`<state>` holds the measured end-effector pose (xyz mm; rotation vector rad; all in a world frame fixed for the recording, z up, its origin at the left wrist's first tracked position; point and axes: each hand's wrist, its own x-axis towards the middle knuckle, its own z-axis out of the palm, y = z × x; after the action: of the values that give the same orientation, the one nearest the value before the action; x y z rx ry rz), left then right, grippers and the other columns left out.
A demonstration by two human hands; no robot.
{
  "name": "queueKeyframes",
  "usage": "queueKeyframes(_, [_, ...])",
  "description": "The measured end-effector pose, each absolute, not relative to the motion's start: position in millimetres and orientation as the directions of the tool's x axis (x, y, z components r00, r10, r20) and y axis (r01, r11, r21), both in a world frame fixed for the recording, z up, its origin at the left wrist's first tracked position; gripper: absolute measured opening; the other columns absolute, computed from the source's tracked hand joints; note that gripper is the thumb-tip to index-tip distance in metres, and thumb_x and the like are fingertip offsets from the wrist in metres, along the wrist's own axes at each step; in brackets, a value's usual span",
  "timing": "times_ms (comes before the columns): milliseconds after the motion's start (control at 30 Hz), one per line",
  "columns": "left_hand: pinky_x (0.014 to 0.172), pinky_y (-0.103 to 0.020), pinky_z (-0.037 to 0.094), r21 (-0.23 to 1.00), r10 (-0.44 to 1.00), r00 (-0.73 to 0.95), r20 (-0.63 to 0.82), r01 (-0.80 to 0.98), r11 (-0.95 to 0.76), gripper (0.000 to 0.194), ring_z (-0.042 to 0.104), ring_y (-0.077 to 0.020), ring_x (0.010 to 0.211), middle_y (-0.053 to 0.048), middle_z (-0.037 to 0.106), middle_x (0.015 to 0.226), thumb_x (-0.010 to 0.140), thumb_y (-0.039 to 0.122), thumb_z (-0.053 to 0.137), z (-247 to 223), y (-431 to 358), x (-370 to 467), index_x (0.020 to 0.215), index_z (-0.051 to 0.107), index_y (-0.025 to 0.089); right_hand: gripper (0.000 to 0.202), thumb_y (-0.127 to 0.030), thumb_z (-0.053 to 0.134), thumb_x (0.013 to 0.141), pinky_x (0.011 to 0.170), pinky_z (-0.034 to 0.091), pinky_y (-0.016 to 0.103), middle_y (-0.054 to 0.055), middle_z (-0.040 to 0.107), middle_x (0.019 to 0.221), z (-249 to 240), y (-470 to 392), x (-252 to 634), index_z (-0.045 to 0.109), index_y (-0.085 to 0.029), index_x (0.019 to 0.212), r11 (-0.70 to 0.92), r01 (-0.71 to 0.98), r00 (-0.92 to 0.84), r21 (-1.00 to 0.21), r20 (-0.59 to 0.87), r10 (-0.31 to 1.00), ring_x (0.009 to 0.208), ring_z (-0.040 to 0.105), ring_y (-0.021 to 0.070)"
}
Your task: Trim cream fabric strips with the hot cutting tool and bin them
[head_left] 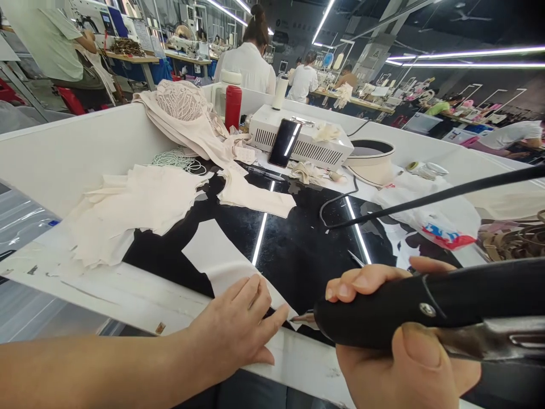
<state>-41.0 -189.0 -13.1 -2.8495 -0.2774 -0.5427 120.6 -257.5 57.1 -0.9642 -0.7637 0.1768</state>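
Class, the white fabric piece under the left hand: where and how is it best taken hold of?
Probably pinch the far end of the white fabric piece, coming from the left: it lies mostly flat on the black surface with that end uncovered, while the left hand and black tool crowd the near end.

Red bottle beside clear jar, upright phone, cream sun visor

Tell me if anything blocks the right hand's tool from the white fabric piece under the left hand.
Nothing visible does: the metal tip of the black tool is at a corner of the white fabric piece. The left hand lies beside that tip, not across it.
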Motion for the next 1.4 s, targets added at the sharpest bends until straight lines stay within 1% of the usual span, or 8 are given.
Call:
queueKeyframes(233, [0.103,-0.042,0.058,-0.177,0.146,0.911,0.386,0.228,-0.958,0.101,0.074,-0.0348,0.118,-0.020,0.076,0.127,0.070,0.080,0.091,-23,-186,-46,0.143,0.061,0.018,0.039,-0.036,0.081,0.075,0.049,0.054,0.031,-0.005,0.067,0.071,63,-231,123,0.064,-0.025,0.109,0.617,0.136,0.748,-0.775,0.489,0.449,0.054,0.060,0.0161])
queueKeyframes(500, [0.104,-0.041,0.058,-0.151,0.144,0.910,0.390,0.217,-0.964,0.097,0.074,-0.0337,0.119,-0.019,0.077,0.125,0.071,0.079,0.091,-18,-188,-41,0.141,0.062,0.018,0.037,-0.035,0.080,0.080,0.053,0.055,0.030,-0.006,0.067,0.074,57,-226,123,0.063,-0.025,0.111,0.619,0.131,0.709,-0.774,0.510,0.487,0.056,0.061,0.0151])
queueKeyframes(667, [0.103,-0.040,0.059,-0.139,0.130,0.900,0.415,0.204,-0.969,0.096,0.074,-0.0330,0.117,-0.017,0.077,0.122,0.069,0.079,0.092,-18,-187,-41,0.137,0.064,0.018,0.034,-0.028,0.077,0.082,0.054,0.056,0.030,-0.005,0.069,0.075,58,-227,125,0.064,-0.025,0.112,0.601,0.116,0.694,-0.791,0.497,0.521,0.058,0.063,0.0154])
queueKeyframes(833, [0.104,-0.041,0.058,-0.133,0.124,0.900,0.419,0.196,-0.972,0.096,0.073,-0.0335,0.117,-0.019,0.077,0.122,0.070,0.079,0.092,-20,-186,-42,0.138,0.063,0.017,0.033,-0.030,0.076,0.080,0.052,0.054,0.029,-0.006,0.067,0.073,60,-220,125,0.064,-0.026,0.111,0.645,0.094,0.704,-0.758,0.509,0.495,0.056,0.060,0.0150])
queueKeyframes(967, [0.104,-0.043,0.059,-0.124,0.100,0.907,0.408,0.164,-0.979,0.092,0.073,-0.0349,0.117,-0.021,0.076,0.122,0.076,0.078,0.089,-22,-183,-43,0.139,0.062,0.016,0.034,-0.032,0.078,0.079,0.053,0.055,0.029,-0.007,0.067,0.074,57,-215,125,0.064,-0.026,0.110,0.633,0.088,0.688,-0.769,0.507,0.520,0.056,0.061,0.0145])
queueKeyframes(1133, [0.105,-0.045,0.060,-0.052,0.082,0.902,0.423,0.115,-0.992,0.085,0.073,-0.0357,0.120,-0.019,0.074,0.125,0.078,0.073,0.090,-19,-174,-49,0.138,0.063,0.018,0.031,-0.028,0.077,0.082,0.055,0.056,0.028,-0.006,0.068,0.075,57,-218,121,0.063,-0.027,0.110,0.591,0.081,0.701,-0.802,0.468,0.538,0.058,0.063,0.0142])
queueKeyframes(1300, [0.111,-0.049,0.059,0.050,0.056,0.907,0.418,0.038,-0.998,0.082,0.069,-0.0360,0.127,-0.018,0.070,0.130,0.076,0.064,0.095,-14,-162,-57,0.138,0.063,0.021,0.035,-0.033,0.078,0.080,0.053,0.056,0.029,-0.007,0.068,0.074,58,-221,115,0.063,-0.026,0.110,0.601,0.116,0.699,-0.791,0.495,0.516,0.057,0.063,0.0150])
queueKeyframes(1400, [0.114,-0.051,0.057,0.072,0.050,0.915,0.401,0.023,-0.997,0.080,0.068,-0.0364,0.130,-0.020,0.069,0.132,0.078,0.062,0.094,-13,-160,-59,0.138,0.063,0.020,0.037,-0.034,0.079,0.078,0.051,0.056,0.029,-0.006,0.068,0.073,60,-218,116,0.063,-0.025,0.110,0.614,0.117,0.698,-0.781,0.504,0.509,0.056,0.062,0.0153])
